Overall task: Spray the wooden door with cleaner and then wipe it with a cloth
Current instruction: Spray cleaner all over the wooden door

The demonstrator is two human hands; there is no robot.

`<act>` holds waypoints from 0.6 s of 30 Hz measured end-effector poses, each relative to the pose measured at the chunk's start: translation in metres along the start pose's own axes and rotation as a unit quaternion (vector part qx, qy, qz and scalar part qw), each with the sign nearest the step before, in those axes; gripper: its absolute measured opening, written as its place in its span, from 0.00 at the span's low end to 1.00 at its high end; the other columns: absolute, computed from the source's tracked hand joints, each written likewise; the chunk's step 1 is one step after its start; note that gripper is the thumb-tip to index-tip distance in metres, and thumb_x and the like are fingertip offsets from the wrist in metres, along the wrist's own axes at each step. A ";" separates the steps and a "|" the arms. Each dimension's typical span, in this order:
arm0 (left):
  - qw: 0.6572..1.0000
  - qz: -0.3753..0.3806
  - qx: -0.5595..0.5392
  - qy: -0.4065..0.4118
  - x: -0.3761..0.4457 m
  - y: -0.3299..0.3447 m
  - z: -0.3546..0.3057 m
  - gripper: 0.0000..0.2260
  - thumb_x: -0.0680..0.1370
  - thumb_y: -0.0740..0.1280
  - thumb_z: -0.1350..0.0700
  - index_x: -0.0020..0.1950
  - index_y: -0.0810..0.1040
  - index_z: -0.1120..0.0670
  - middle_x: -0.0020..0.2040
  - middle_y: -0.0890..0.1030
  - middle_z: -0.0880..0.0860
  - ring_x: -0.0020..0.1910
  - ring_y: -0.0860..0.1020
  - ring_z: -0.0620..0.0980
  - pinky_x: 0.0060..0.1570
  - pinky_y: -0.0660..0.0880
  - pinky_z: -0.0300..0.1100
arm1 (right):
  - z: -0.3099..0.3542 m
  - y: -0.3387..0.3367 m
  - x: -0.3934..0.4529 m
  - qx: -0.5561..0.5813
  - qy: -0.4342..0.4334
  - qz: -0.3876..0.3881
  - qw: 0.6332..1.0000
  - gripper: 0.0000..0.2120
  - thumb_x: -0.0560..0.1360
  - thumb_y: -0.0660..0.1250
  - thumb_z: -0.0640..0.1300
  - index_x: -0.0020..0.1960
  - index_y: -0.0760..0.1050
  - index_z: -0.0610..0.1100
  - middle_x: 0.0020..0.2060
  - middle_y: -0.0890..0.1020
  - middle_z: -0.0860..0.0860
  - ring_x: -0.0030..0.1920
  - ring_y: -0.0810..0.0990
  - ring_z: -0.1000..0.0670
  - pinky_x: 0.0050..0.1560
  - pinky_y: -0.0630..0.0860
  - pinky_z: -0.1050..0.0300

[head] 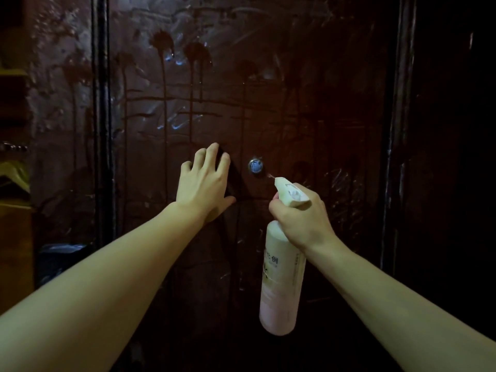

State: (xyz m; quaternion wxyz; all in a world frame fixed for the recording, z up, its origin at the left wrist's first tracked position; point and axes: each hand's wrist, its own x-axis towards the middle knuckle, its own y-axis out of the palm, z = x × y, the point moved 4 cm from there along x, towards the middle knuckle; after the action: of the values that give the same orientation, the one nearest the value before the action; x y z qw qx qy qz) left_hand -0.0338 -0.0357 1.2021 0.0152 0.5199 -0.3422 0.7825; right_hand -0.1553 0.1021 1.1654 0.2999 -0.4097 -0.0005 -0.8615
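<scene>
The dark brown wooden door (308, 108) fills the view, wet with spray blotches and long drips near its top. My left hand (204, 183) lies with spread fingers on a dark cloth (234, 181), pressing it flat against the door at mid height. My right hand (300, 218) grips the neck and trigger of a pale pink spray bottle (281, 277). Its cream nozzle (280, 182) points up and left at the door, just below and right of a small round metal peephole (255, 165).
A black vertical seam (103, 116) separates the door from a streaked panel on the left. The dark door frame (397, 130) runs down the right side. Yellowish shelves (13, 183) show at the far left edge, with a dark bag (59, 261) below them.
</scene>
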 end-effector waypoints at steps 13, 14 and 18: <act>0.998 0.003 0.026 0.057 -0.005 0.006 0.021 0.43 0.70 0.72 0.41 0.77 0.57 0.54 0.77 0.54 0.58 0.73 0.58 0.58 0.63 0.66 0.53 | 0.006 0.025 -0.004 0.003 0.004 -0.014 1.000 0.05 0.69 0.68 0.44 0.35 0.74 0.47 0.30 0.77 0.54 0.37 0.77 0.51 0.38 0.73 0.53; 0.998 0.002 0.026 0.056 -0.006 0.006 0.022 0.43 0.70 0.73 0.40 0.77 0.57 0.54 0.77 0.54 0.58 0.73 0.58 0.58 0.63 0.66 0.53 | 0.007 0.028 -0.005 -0.002 0.001 -0.010 1.000 0.07 0.70 0.67 0.44 0.34 0.73 0.47 0.29 0.77 0.54 0.35 0.76 0.51 0.37 0.72 0.53; 0.998 -0.002 0.023 0.054 -0.009 0.008 0.029 0.43 0.69 0.74 0.40 0.76 0.59 0.55 0.77 0.55 0.59 0.73 0.59 0.59 0.63 0.67 0.54 | 0.011 0.039 -0.006 -0.015 -0.011 0.004 1.000 0.09 0.67 0.64 0.48 0.30 0.69 0.46 0.26 0.74 0.54 0.31 0.75 0.51 0.36 0.73 0.49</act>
State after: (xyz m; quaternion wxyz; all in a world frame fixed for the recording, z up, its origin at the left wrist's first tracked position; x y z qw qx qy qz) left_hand -0.0100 -0.0548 1.1972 0.0234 0.4780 -0.3215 0.8171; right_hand -0.1243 0.0759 1.1588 0.2974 -0.4236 0.0113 -0.8556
